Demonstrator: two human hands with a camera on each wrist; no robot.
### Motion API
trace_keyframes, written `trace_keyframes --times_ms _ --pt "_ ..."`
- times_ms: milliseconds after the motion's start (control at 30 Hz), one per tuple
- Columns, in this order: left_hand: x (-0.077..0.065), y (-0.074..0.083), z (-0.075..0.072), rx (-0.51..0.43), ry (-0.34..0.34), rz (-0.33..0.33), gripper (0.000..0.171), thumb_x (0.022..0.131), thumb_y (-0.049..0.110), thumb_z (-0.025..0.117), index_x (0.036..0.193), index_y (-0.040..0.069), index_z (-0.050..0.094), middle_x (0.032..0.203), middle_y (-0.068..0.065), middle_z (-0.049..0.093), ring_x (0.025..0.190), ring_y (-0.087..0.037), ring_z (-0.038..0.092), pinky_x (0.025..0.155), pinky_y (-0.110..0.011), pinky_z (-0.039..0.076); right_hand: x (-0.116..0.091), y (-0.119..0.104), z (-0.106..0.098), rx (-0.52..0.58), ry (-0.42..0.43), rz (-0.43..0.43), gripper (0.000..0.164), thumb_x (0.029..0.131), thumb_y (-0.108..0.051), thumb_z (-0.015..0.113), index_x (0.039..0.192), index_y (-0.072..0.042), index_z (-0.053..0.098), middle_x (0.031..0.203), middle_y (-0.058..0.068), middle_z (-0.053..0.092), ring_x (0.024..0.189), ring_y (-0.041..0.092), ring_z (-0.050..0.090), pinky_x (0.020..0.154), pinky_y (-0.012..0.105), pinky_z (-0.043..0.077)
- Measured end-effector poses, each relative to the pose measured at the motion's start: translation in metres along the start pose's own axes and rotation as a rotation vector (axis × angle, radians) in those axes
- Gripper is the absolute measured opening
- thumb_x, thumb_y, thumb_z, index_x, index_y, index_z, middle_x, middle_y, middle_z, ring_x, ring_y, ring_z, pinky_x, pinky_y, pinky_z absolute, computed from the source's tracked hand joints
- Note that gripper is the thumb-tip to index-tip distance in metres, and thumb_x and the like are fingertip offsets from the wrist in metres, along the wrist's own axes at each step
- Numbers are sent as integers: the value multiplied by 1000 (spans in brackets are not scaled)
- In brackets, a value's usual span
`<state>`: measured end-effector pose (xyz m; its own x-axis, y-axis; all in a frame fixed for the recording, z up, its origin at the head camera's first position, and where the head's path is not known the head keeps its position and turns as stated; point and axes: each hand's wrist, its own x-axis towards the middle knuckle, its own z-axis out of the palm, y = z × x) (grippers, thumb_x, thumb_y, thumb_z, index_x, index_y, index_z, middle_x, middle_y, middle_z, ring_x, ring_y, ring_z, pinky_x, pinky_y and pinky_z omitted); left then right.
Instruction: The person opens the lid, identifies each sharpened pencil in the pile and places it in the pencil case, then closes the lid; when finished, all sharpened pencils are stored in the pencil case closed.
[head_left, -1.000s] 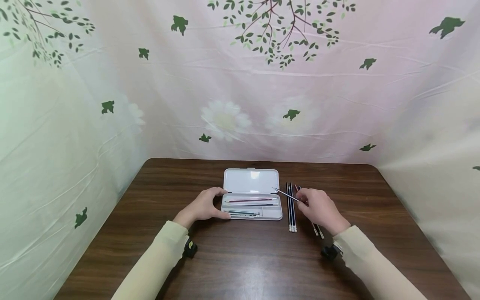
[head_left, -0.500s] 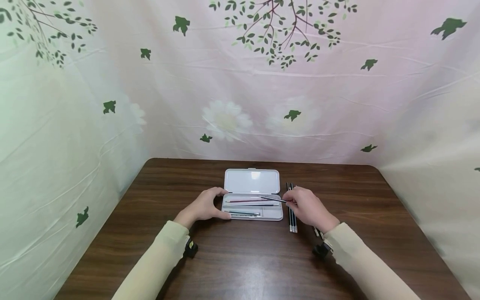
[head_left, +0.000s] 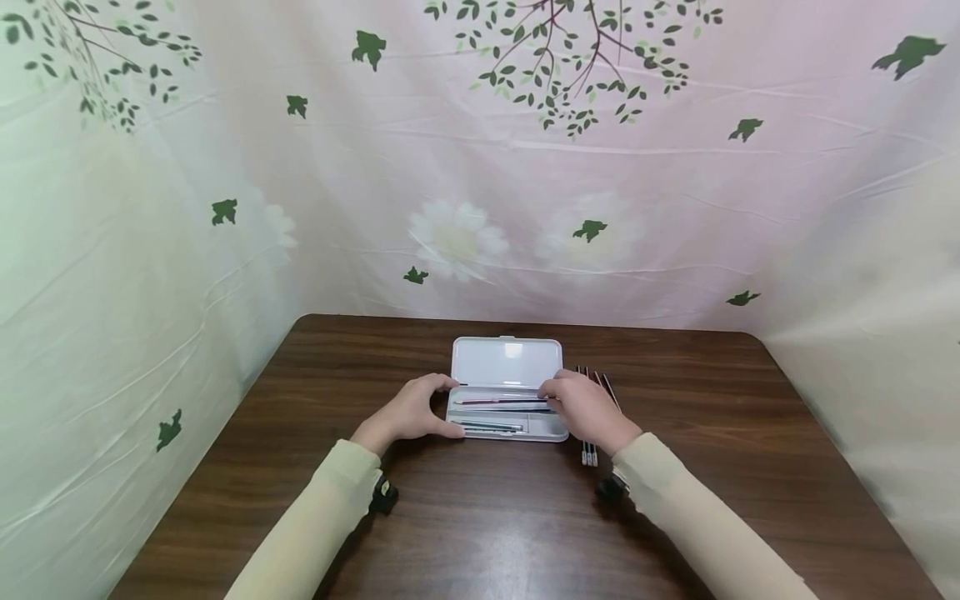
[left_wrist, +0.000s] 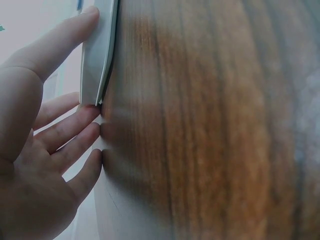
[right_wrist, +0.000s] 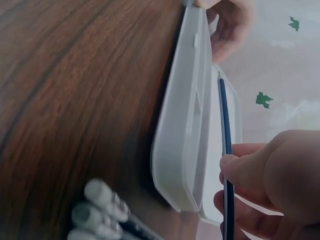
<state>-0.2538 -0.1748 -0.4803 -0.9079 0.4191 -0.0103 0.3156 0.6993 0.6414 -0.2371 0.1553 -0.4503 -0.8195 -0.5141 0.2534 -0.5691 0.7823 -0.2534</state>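
Observation:
A white pencil case (head_left: 507, 363) lies with its lid raised. My left hand (head_left: 408, 410) holds its left end, thumb at the near corner and index finger toward the hinge; in the left wrist view the thumb (left_wrist: 60, 42) presses the case's wall. Over the case's right end, my right hand (head_left: 588, 408) pinches a dark blue pencil (right_wrist: 225, 112) between thumb and fingers. That pencil points left along the long compartment, above a red pencil (head_left: 480, 402). Greenish pencils (head_left: 487, 427) lie in the near compartment.
Several dark pencils (head_left: 588, 457) with white eraser ends lie right of the case, partly under my right forearm and hand. More pencil tips (head_left: 608, 387) show beyond the hand. A printed cloth (head_left: 480, 167) hangs behind the brown table (head_left: 480, 517).
My right hand has carried the pencil leftward from beside the loose pencils to over the case, turning it more level. The left hand stays at the case's left end.

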Motion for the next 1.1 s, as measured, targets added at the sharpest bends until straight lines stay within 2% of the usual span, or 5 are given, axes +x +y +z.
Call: trace_keyframes --times_ms 200,500,667,900,1100 --pt "0 0 0 0 -6 -4 89 71 49 97 142 10 61 139 -6 63 132 -23 56 116 -46 44 10 -8 11 -28 -24 1 22 94 3 72 106 -12 82 93 3 70 86 20 68 73 40 59" --pt "0 -1 1 -4 -5 -11 90 70 49 97 142 10 60 141 -7 62 133 -23 55 116 -47 43 28 -25 26 21 -54 20 19 95 1 74 103 -13 82 92 1 71 87 17 68 76 40 60" --pt "0 1 0 -8 -6 -17 89 71 49 97 142 10 60 141 -6 62 133 -23 55 116 -47 43 35 -27 33 40 -53 -14 19 95 -1 75 106 -14 82 94 3 73 89 17 69 79 38 60" --pt "0 2 -1 -2 -10 -12 89 71 48 97 142 9 60 141 -7 62 132 -24 55 116 -47 43 34 -23 35 89 -1 -73 17 95 -2 75 107 -12 81 100 1 74 94 17 70 85 38 60" --pt "-1 2 0 1 -4 -2 89 71 48 97 142 8 60 140 -8 62 132 -25 56 116 -47 44 24 -16 29 88 70 -98 14 94 -3 76 104 -12 80 96 0 73 91 17 69 81 37 60"
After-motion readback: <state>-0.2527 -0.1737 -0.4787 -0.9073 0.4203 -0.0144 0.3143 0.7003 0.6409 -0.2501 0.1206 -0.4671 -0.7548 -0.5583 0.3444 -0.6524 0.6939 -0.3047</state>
